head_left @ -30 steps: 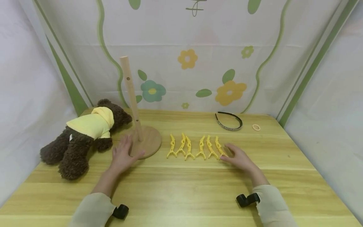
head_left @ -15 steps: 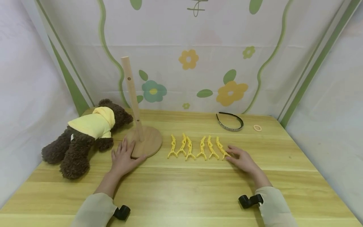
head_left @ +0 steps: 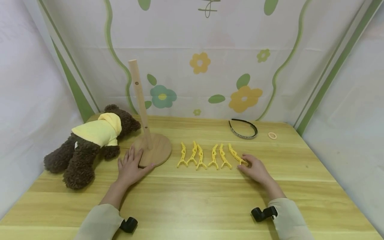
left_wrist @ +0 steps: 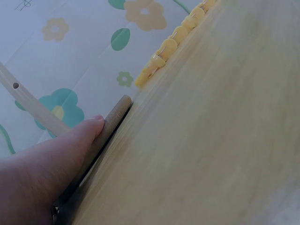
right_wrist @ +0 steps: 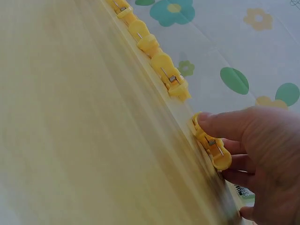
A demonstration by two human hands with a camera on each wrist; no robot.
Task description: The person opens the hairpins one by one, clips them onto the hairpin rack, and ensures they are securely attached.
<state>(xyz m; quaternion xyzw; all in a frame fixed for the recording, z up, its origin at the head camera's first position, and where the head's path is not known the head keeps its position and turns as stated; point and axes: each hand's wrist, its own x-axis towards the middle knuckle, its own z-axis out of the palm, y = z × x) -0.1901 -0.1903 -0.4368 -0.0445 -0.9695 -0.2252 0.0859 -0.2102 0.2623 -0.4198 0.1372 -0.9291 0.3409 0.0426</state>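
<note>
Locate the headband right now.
In the head view, the headband lies toward the back of the table, right of centre, behind the yellow clips and just left of the small pale ring.

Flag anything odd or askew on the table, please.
The rightmost yellow clip stands out: it slants more than the other clips, its forked end held by the right hand. Nothing looks spilled or damaged.

Soft sheen on tabletop (head_left: pixel 195 200); wrist views dimmer, hazier.

Brown plush bear (head_left: pixel 86 145) in yellow top (head_left: pixel 97 132), black headband (head_left: pixel 244 136), pale ring (head_left: pixel 269 136) nearby — flowered white cloth (head_left: pixel 177 33)
</note>
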